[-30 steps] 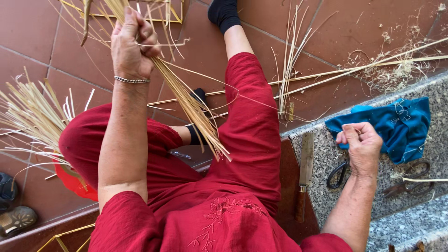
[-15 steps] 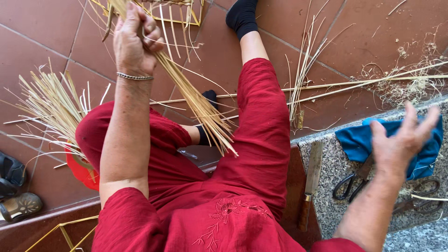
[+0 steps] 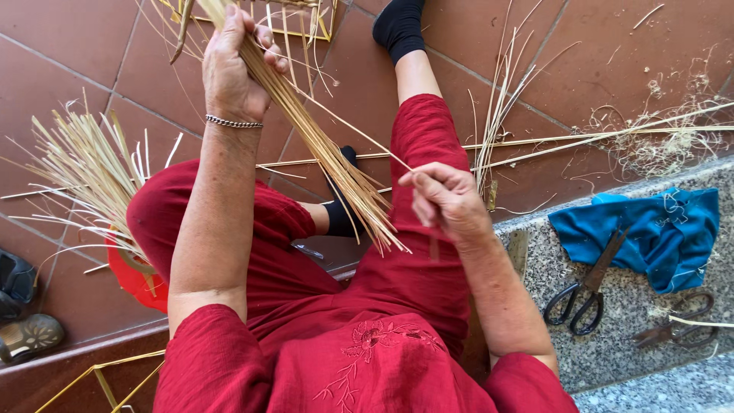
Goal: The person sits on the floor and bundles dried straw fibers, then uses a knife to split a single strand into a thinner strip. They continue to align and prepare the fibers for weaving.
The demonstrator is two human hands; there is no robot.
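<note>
- Over your lap: left hand (image 3: 233, 73) is fisted tight around the straw bundle (image 3: 321, 145), gripping near its top end; the loose ends fan out just above your right thigh.
- Right hand (image 3: 447, 200) sits beside those loose ends, thumb and fingers pinched together on a single straw (image 3: 359, 134) that runs up and across the bundle. Fingers nearly closed, nothing else in them.
- My read: you're teasing one straw out. Pull along its length, not sideways, or it'll kink or drag neighbours with it.
- Keep the left fist firm but not crushing; dry stalks like these probably split easily.
- Hold the bundle tilted as it is, so the fanned ends stay separated and you can see which stalk you've got.
- Spare straw (image 3: 84, 164) is stacked by your left knee, near the red bucket (image 3: 134, 279).
- Scissors (image 3: 589, 294) and a blue cloth (image 3: 650, 233) lie on the stone ledge (image 3: 550, 268) to your right, well apart from both hands.
</note>
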